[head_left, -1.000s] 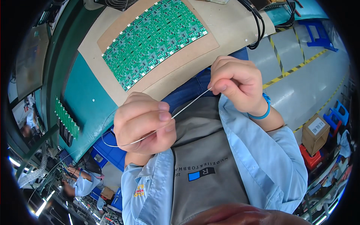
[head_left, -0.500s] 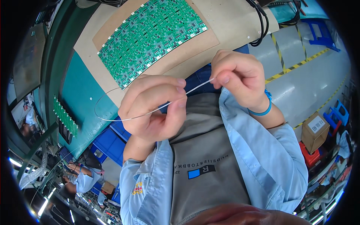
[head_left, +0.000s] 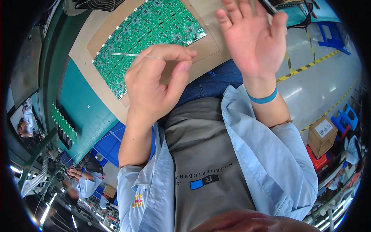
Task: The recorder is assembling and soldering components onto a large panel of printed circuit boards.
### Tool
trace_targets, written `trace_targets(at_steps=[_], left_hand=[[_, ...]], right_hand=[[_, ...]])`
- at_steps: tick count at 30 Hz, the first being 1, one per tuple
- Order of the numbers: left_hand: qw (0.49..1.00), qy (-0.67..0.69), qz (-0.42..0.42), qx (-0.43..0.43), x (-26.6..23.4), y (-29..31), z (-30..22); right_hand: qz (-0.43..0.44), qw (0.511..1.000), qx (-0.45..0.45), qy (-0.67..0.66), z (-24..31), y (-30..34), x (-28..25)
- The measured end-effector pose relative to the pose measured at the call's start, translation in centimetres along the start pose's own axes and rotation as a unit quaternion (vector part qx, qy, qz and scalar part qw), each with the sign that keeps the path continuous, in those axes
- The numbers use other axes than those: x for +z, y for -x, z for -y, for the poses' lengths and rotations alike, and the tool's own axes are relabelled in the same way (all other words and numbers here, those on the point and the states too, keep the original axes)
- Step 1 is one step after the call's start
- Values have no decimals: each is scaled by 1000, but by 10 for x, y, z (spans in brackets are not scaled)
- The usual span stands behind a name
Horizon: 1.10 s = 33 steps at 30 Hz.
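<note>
My left hand [head_left: 154,79] is raised in front of the circuit board panel, its fingers curled and the thumb bent toward the index finger. A thin silvery wire [head_left: 125,54] runs from behind its knuckles to the left, over the panel; its other end is hidden in the hand. The large green circuit board panel [head_left: 135,34] lies on brown board at the far side, partly covered by that hand. My right hand [head_left: 255,46] is held up with palm showing and fingers spread. Between its thumb and index finger appears a black, rod-like object [head_left: 266,5], not visibly gripped.
A narrow green circuit board strip [head_left: 63,123] rests at the left edge of the teal mat [head_left: 83,92]. Black cables [head_left: 305,19] hang at the far right. A cardboard box [head_left: 322,136] and blue stools [head_left: 345,119] stand on the right. Another person [head_left: 87,185] sits at the lower left.
My hands have parted. The right hand let go of the wire, opened and moved up and away to the far side. The left hand moved slightly farther away, and its wire now lies straighter.
</note>
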<state>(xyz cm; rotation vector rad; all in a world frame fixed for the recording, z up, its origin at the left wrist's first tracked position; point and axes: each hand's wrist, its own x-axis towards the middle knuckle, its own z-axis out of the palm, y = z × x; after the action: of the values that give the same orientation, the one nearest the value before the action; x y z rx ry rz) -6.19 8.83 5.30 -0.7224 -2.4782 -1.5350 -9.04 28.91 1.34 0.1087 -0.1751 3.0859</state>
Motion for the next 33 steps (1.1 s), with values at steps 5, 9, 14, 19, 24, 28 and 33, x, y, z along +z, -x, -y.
trace_targets(at_steps=[5,9,14,19,24,28,33], left_hand=[[999,-46,-9,-25,12,-7,11],[998,-62,-23,-20,20,-11,22],[997,-49,-36,36,26,-14,32],[996,-57,-31,54,27,-18,33],[991,-95,-22,86,28,-23,29],[990,-112,-16,81,28,-23,28],[989,-106,-32,97,29,-20,30]], right_hand=[[49,973,-104,202,4,4,-8],[36,943,-132,303,9,6,-12],[69,934,-144,320,11,6,-21],[66,931,-136,332,11,7,-23],[62,937,-126,319,10,7,-24],[83,938,-118,316,12,7,-26],[77,939,-105,318,11,9,-27]])
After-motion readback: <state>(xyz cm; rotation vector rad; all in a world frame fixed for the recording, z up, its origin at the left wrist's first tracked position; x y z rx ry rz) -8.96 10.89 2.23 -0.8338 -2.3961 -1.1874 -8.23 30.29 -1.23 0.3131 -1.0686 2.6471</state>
